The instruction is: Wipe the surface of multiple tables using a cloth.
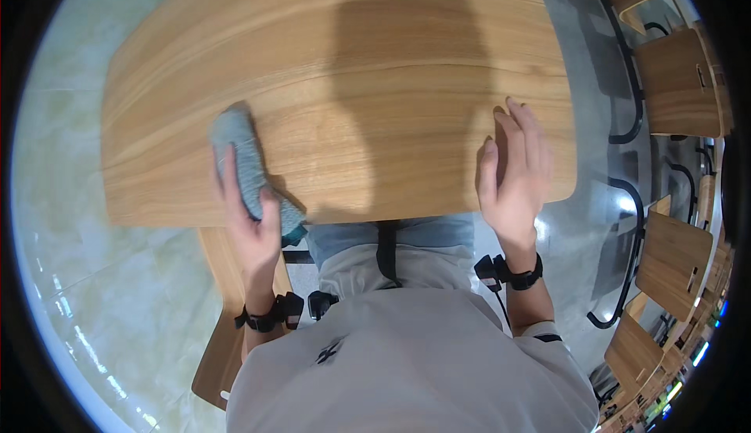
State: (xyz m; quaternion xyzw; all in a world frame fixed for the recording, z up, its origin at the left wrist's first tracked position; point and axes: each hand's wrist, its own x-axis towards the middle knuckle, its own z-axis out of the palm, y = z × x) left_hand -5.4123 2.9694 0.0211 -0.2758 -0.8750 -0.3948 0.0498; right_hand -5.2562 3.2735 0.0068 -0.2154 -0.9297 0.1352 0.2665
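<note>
My left hand (pixel 249 216) grips a grey knitted fabric piece (pixel 249 166), which looks like a sock. Its far end is rounded and a lighter grey; the near end has a teal edge and sticks out slightly past the front of the wooden table (pixel 281 51). My thumb lies on one side of it and my fingers on the other. Over the right part of the tabletop is my right hand (pixel 516 169), empty, with the thumb apart from the fingers. Whether its palm touches the wood cannot be told.
A wooden seat (pixel 214 351) stands at my lower left. Along the right are several wooden chairs (pixel 675 257) with black tubular frames (pixel 633 245). Black bands with small devices circle my left wrist (pixel 264 320) and right wrist (pixel 519 273); a cable (pixel 503 307) hangs by the right one.
</note>
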